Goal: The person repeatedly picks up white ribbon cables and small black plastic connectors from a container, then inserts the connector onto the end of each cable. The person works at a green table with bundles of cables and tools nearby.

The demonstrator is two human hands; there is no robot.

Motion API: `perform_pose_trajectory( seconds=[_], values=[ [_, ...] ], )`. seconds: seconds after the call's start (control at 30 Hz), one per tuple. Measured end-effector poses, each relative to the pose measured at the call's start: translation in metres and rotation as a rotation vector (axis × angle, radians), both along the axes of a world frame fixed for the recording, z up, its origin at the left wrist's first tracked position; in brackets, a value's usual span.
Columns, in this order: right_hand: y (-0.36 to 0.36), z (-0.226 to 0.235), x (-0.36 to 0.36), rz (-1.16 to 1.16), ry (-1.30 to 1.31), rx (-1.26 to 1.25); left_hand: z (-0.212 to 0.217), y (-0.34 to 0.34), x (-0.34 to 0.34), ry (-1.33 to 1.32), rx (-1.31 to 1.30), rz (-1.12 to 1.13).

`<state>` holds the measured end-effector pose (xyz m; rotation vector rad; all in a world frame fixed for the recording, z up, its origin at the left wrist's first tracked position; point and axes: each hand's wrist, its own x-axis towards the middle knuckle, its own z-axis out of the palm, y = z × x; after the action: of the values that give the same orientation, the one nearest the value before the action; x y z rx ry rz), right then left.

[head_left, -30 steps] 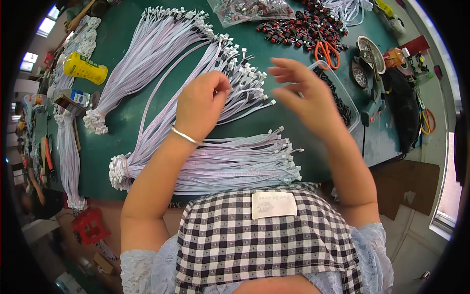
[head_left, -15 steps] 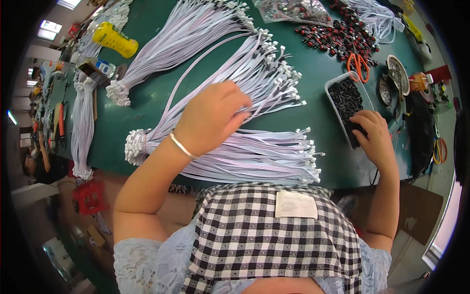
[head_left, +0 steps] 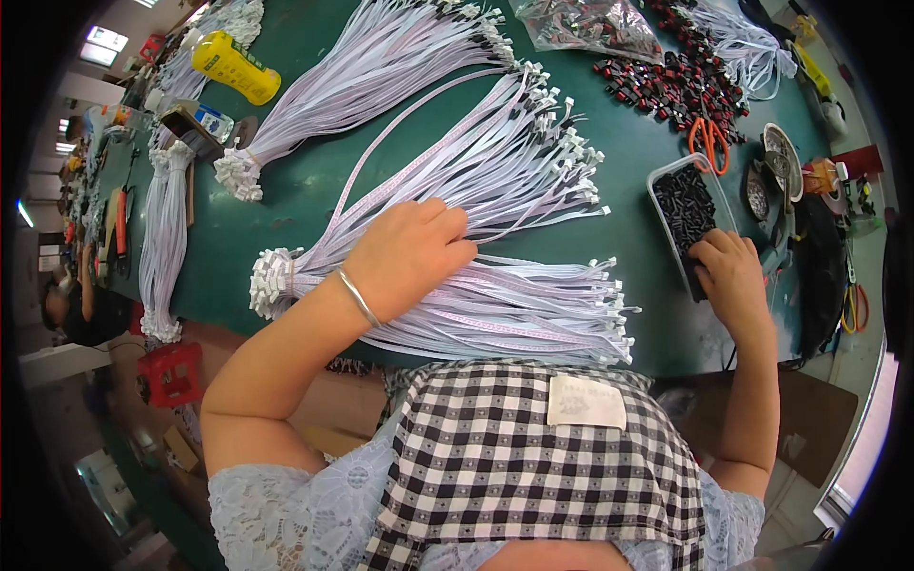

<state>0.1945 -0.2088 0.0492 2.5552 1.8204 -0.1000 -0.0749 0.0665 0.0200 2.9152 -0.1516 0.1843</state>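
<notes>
My left hand (head_left: 407,255) lies over a fanned bundle of flat white cables (head_left: 495,300), fingers curled down and tips hidden, so what they hold does not show. The bundle is gathered at its left end, with white connectors (head_left: 274,282) there and small ones at the loose right ends. Above it spreads another part of the fan (head_left: 476,162), with black pieces near its connectors. At the right, my right hand (head_left: 731,278) reaches into the near end of a clear plastic box (head_left: 650,183) of short black tubes (head_left: 684,205). Its fingers are bent together; anything between them is hidden.
Beyond lie another cable bundle (head_left: 371,67), a yellow bottle (head_left: 236,67), a pile of red and black parts (head_left: 666,90) and a plastic bag (head_left: 586,27). Orange-handled scissors (head_left: 709,145) and metal dishes (head_left: 781,157) stand past the box. A person (head_left: 86,309) sits far left.
My left hand has come down and nearer to me, and its fingers have curled onto the cables. My right hand stays at the box's near end. The whole view has shifted slightly.
</notes>
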Motion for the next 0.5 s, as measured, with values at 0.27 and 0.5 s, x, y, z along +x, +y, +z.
perform_pose_trajectory(
  seconds=[0.27, 0.5],
  values=[
    [-0.003, -0.001, 0.013, -0.077, 0.037, 0.143, -0.005, -0.018, 0.013, -0.036, -0.035, 0.003],
    [-0.005, 0.001, 0.009, -0.224, 0.071, 0.183, -0.008, -0.047, 0.030, -0.063, -0.059, 0.035]
  ],
)
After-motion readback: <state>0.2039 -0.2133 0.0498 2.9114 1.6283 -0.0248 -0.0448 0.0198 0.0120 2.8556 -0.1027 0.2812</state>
